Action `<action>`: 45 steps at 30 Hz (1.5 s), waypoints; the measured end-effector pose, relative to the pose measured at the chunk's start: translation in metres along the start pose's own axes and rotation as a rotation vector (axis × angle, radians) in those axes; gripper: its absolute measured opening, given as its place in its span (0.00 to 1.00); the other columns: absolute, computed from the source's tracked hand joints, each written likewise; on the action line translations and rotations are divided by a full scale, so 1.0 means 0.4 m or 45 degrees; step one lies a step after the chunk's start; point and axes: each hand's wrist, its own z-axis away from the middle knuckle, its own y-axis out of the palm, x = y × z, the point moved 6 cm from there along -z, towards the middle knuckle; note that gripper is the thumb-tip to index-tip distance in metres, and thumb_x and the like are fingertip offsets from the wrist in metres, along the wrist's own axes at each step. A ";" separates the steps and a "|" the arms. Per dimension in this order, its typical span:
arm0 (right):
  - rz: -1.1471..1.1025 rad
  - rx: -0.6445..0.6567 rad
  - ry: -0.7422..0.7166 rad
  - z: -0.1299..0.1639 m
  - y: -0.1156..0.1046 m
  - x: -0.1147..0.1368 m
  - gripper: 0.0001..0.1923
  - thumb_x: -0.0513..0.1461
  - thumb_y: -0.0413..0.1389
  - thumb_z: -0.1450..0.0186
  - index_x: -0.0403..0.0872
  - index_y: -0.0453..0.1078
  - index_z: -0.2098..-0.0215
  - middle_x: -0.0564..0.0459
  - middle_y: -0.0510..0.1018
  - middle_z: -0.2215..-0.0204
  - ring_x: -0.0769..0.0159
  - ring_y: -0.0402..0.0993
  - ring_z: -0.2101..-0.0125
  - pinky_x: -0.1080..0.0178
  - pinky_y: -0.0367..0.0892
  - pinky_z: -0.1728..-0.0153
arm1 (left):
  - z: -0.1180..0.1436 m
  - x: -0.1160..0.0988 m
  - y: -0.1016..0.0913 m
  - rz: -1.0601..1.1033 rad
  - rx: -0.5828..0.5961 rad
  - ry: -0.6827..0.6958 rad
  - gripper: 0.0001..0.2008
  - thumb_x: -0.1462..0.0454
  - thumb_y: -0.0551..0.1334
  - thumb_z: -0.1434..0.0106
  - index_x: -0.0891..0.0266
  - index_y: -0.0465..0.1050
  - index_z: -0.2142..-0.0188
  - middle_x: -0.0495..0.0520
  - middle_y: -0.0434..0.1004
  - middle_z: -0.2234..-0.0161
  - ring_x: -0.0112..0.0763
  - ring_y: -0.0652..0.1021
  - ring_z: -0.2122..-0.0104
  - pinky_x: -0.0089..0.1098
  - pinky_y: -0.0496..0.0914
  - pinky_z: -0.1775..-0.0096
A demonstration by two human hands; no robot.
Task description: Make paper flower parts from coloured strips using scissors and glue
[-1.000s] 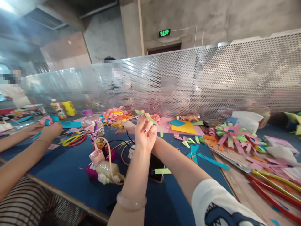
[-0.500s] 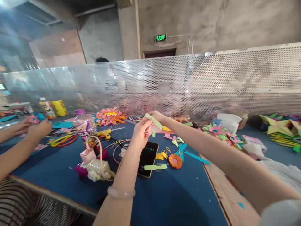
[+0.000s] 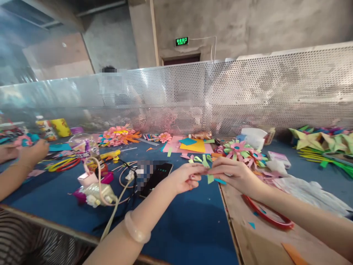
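Note:
My left hand (image 3: 190,177) and my right hand (image 3: 238,175) meet fingertip to fingertip above the blue tabletop, both closed in a pinch. A light green paper strip (image 3: 210,179) pokes out below the joined fingertips, and green paper also shows just above them. The fingers hide the middle of the strip. Behind my hands lie curled green paper pieces (image 3: 198,159). A blue paper strip (image 3: 220,181) sticks out under my right fingers. Left of my left hand lies a black phone (image 3: 157,176) with its screen lit.
Coloured paper sheets (image 3: 202,146) and paper flowers (image 3: 117,136) stand along the perforated metal screen (image 3: 165,99). At left are a yellow glue gun (image 3: 110,155), cables and a pink basket-like item (image 3: 87,178). A red ring (image 3: 271,219) lies right. Another person's hands (image 3: 33,152) work far left.
Both hands have come right and lower, from over the table's middle to near the board's edge. The view has turned rightward, and a red ring now shows under my right forearm.

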 end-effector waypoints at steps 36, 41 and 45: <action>-0.610 -0.373 0.889 0.118 0.013 -0.002 0.09 0.44 0.60 0.43 0.49 0.73 0.77 0.59 0.67 0.81 0.76 0.59 0.83 0.71 0.55 0.82 | 0.080 -0.025 0.118 -0.867 -0.303 0.727 0.08 0.66 0.61 0.43 0.59 0.78 0.65 0.52 0.79 0.68 0.30 0.78 0.73 0.28 0.75 0.69; -0.606 -0.358 0.918 0.125 0.015 -0.001 0.10 0.45 0.60 0.43 0.48 0.72 0.77 0.59 0.66 0.81 0.75 0.58 0.82 0.71 0.56 0.81 | 0.088 -0.026 0.124 -0.927 -0.271 0.783 0.08 0.66 0.60 0.41 0.59 0.77 0.64 0.53 0.78 0.67 0.31 0.78 0.71 0.29 0.74 0.69; -0.617 -0.344 0.897 0.126 0.018 -0.001 0.10 0.45 0.60 0.42 0.48 0.72 0.77 0.59 0.66 0.81 0.76 0.58 0.82 0.71 0.56 0.81 | 0.097 -0.024 0.127 -0.931 -0.215 0.811 0.09 0.65 0.58 0.40 0.59 0.76 0.62 0.54 0.78 0.65 0.32 0.77 0.68 0.30 0.74 0.67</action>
